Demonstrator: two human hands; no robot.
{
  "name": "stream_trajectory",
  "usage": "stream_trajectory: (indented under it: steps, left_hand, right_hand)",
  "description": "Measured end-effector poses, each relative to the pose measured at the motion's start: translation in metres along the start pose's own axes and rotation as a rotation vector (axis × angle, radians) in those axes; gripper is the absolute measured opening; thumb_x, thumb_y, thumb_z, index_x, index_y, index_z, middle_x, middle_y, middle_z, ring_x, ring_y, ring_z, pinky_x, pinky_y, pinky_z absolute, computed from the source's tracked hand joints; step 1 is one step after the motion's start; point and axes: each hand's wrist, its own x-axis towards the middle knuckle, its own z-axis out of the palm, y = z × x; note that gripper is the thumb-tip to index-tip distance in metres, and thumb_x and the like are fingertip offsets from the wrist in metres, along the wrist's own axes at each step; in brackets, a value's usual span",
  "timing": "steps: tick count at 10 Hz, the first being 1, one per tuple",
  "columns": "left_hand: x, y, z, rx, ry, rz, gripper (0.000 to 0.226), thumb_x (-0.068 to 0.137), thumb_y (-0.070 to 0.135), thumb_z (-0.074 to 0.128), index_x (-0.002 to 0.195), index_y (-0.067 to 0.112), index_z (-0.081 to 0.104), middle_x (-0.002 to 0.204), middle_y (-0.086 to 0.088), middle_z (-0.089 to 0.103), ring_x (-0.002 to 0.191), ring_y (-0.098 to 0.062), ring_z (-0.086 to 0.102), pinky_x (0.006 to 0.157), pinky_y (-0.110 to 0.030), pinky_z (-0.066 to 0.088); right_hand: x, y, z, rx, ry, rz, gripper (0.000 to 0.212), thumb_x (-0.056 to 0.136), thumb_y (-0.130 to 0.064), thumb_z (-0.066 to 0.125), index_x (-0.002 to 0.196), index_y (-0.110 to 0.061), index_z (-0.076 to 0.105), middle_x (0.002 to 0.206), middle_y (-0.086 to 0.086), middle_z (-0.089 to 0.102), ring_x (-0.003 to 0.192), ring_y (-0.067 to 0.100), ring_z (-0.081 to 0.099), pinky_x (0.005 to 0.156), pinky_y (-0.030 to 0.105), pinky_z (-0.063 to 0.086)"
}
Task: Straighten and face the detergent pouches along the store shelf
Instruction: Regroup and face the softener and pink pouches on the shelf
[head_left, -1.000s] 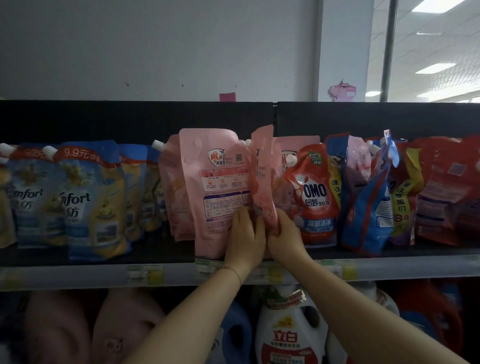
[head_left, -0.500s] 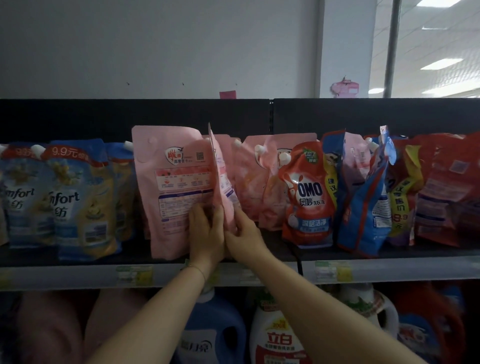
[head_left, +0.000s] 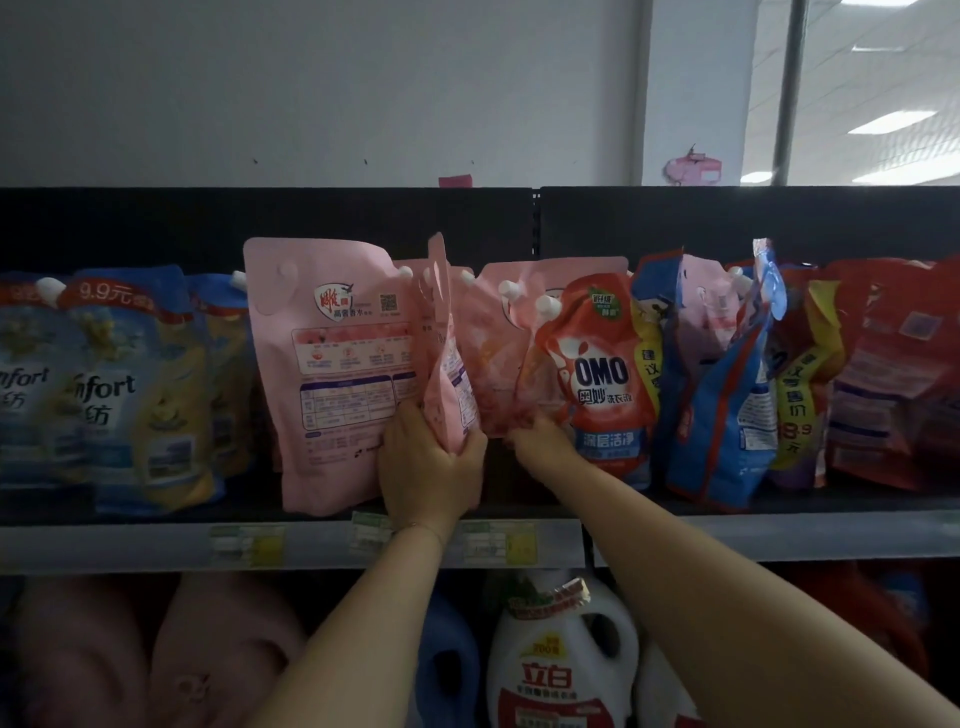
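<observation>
Head camera, near, facing shelf (head_left: 779, 535) front, level.

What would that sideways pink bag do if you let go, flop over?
Probably it would flop: the pink bag looks soft, plump below and thin on top, and the left hand grips it low down. It likely feels heavy for its size, being so plump. Its smooth skin may be slippery.

Leftmost Comfort pouch (head_left: 21, 384) is cut off by the left edge, and the white bottle (head_left: 561, 670) below by the bottom edge. Price labels (head_left: 247, 543) on the shelf rail are blurred and unreadable. The left hand (head_left: 431, 467) covers the base of the edge-on pink pouch (head_left: 447, 364); the right hand (head_left: 543, 447) has its fingertips hidden under the rear pink pouches (head_left: 498, 374).
</observation>
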Motion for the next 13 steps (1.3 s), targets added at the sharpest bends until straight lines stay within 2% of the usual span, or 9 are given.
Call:
stream_trajectory:
  steps: [1, 3, 4, 6, 8, 9, 10, 12, 13]
  left_hand:
    - [-0.001, -0.003, -0.001, -0.017, -0.013, 0.006, 0.055, 0.072, 0.051, 0.059, 0.106, 0.009, 0.051, 0.101, -0.01, 0.059, 0.096, -0.03, 0.056, 0.081, -0.043, 0.049]
    - [-0.001, -0.008, -0.003, -0.038, -0.02, 0.018, 0.062, 0.073, 0.061, 0.049, 0.109, 0.01, 0.05, 0.104, -0.008, 0.058, 0.098, -0.026, 0.053, 0.088, -0.04, 0.044]
    - [0.0, -0.009, -0.004, -0.057, -0.025, 0.014, 0.065, 0.072, 0.063, 0.047, 0.111, 0.011, 0.05, 0.106, -0.008, 0.059, 0.099, -0.025, 0.054, 0.089, -0.039, 0.044]
    - [0.001, -0.013, -0.005, -0.077, -0.033, 0.012, 0.065, 0.072, 0.066, 0.048, 0.11, 0.013, 0.049, 0.106, -0.006, 0.059, 0.098, -0.023, 0.055, 0.089, -0.038, 0.046]
    - [0.0, -0.012, 0.0, 0.001, 0.016, 0.06, 0.049, 0.081, 0.052, 0.06, 0.103, 0.01, 0.05, 0.098, -0.008, 0.06, 0.091, -0.026, 0.057, 0.082, -0.037, 0.046]
    - [-0.001, -0.01, 0.003, 0.063, 0.061, 0.095, 0.052, 0.079, 0.056, 0.051, 0.097, 0.007, 0.051, 0.09, -0.01, 0.059, 0.083, -0.029, 0.057, 0.074, -0.037, 0.045]
    - [-0.002, -0.009, 0.006, 0.132, 0.087, 0.125, 0.055, 0.08, 0.057, 0.045, 0.095, 0.004, 0.052, 0.087, -0.011, 0.058, 0.08, -0.031, 0.057, 0.07, -0.037, 0.046]
    - [-0.002, -0.01, 0.009, 0.182, 0.1, 0.139, 0.056, 0.081, 0.056, 0.044, 0.095, 0.002, 0.053, 0.087, -0.012, 0.057, 0.081, -0.031, 0.056, 0.07, -0.039, 0.046]
    - [-0.001, -0.008, 0.009, 0.196, 0.109, 0.149, 0.054, 0.081, 0.055, 0.046, 0.093, 0.003, 0.053, 0.086, -0.012, 0.057, 0.08, -0.031, 0.056, 0.069, -0.039, 0.046]
  right_hand:
    - [0.011, 0.007, -0.004, 0.038, 0.03, 0.032, 0.031, 0.095, -0.01, 0.049, 0.125, -0.001, 0.052, 0.122, 0.014, 0.058, 0.109, 0.028, 0.055, 0.094, 0.033, 0.046]
    - [0.015, 0.017, -0.038, 0.213, -0.002, 0.128, 0.03, 0.098, -0.007, 0.049, 0.124, 0.006, 0.056, 0.122, 0.018, 0.061, 0.075, 0.016, 0.06, 0.041, 0.01, 0.042]
    - [0.02, 0.022, -0.046, 0.256, 0.068, 0.175, 0.037, 0.097, -0.007, 0.046, 0.131, 0.006, 0.051, 0.134, 0.024, 0.053, 0.115, 0.037, 0.057, 0.061, 0.019, 0.05]
    - [0.044, 0.052, -0.074, 0.191, 0.153, 0.24, 0.04, 0.093, -0.01, 0.049, 0.129, 0.007, 0.052, 0.133, 0.032, 0.05, 0.121, 0.048, 0.049, 0.084, 0.049, 0.049]
    - [0.063, 0.058, -0.07, 0.161, 0.181, 0.248, 0.039, 0.094, -0.012, 0.05, 0.129, 0.006, 0.053, 0.135, 0.027, 0.052, 0.124, 0.041, 0.051, 0.078, 0.034, 0.041]
    - [0.054, 0.04, -0.05, 0.132, 0.132, 0.224, 0.047, 0.097, -0.022, 0.054, 0.139, -0.004, 0.045, 0.142, 0.016, 0.047, 0.126, 0.029, 0.048, 0.095, 0.027, 0.039]
    - [0.058, 0.03, -0.025, 0.087, 0.027, 0.125, 0.048, 0.091, -0.027, 0.067, 0.132, -0.009, 0.049, 0.122, 0.007, 0.055, 0.094, 0.015, 0.054, 0.066, 0.011, 0.041]
    - [0.078, 0.021, 0.013, -0.048, -0.134, 0.196, 0.017, 0.094, -0.027, 0.06, 0.102, -0.011, 0.059, 0.098, 0.008, 0.063, 0.099, 0.026, 0.063, 0.096, 0.034, 0.051]
    - [0.075, 0.004, 0.021, -0.102, -0.171, 0.126, 0.039, 0.098, -0.024, 0.05, 0.134, -0.009, 0.052, 0.131, 0.011, 0.058, 0.12, 0.028, 0.056, 0.099, 0.032, 0.046]
